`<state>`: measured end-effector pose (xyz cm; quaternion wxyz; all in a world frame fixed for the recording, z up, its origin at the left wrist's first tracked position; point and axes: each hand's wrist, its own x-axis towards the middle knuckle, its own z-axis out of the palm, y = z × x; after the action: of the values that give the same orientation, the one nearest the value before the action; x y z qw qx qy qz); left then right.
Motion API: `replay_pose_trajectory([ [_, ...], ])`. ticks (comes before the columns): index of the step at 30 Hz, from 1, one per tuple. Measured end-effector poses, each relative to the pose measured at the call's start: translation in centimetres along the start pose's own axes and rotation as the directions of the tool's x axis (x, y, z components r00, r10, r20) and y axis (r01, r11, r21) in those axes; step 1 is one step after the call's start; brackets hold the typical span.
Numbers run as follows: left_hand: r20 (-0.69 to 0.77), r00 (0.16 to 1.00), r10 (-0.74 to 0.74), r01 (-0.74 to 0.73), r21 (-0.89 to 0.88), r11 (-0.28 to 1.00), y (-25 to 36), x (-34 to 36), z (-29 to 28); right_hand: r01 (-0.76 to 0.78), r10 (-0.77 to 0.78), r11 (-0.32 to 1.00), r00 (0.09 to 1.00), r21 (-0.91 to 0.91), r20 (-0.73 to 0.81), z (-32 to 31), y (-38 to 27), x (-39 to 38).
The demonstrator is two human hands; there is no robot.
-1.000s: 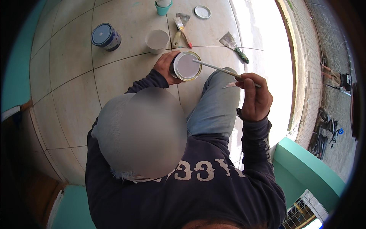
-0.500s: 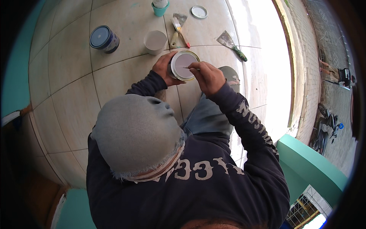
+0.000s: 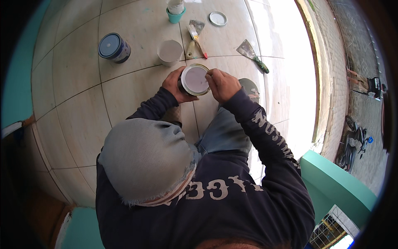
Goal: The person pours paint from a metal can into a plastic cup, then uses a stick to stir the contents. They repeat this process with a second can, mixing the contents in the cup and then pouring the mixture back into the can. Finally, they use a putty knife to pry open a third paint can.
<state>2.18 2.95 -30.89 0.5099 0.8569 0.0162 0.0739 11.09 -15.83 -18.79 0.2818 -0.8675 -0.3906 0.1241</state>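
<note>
Paint cans [image 3: 183, 81] number two, the left hand [image 3: 172, 84] holding one.

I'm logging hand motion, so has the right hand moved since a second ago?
Yes, the right hand moved left: from right of the green-handled scraper to its left.

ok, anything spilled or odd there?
Faint turquoise smudge on the beige floor tiles left of the small turquoise cup, maybe stray paint. No spill visible by the open metal can in the left hand.

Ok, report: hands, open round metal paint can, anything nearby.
Left hand grips the can, pale mauve paint inside. Right hand at its right rim, grip obscured. Pale round tub just beyond.
</note>
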Motion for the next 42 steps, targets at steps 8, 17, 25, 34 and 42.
replay_pose_trajectory([
  [8, -0.027, 1.0, 0.008, -0.008, 0.012, 1.0, -0.6, -1.2, -1.2, 0.171, -0.153, 0.971, 0.981, 0.165, -0.115, -4.0, -3.1, -0.7],
  [17, -0.082, 0.996, 0.019, -0.013, 0.076, 0.997, -0.8, -1.5, -1.9, 0.16, -0.126, 0.969, 0.975, 0.187, -0.182, -6.9, -5.2, -1.9],
  [25, -0.084, 0.996, 0.025, -0.019, 0.076, 0.997, -0.9, -1.6, -2.0, 0.169, -0.142, 0.977, 0.97, 0.129, -0.195, -5.3, -4.1, -2.5],
  [34, -0.097, 0.995, 0.004, 0.006, 0.11, 0.994, -1.3, -2.0, -2.8, 0.007, 0.044, 0.975, 0.973, 0.22, -0.227, -3.6, -4.0, -3.1],
  [42, -0.113, 0.993, -0.033, 0.044, 0.098, 0.994, -1.4, -3.1, -4.4, 0.011, 0.053, 0.959, 0.974, 0.283, -0.219, -3.2, -4.2, -2.6],
])
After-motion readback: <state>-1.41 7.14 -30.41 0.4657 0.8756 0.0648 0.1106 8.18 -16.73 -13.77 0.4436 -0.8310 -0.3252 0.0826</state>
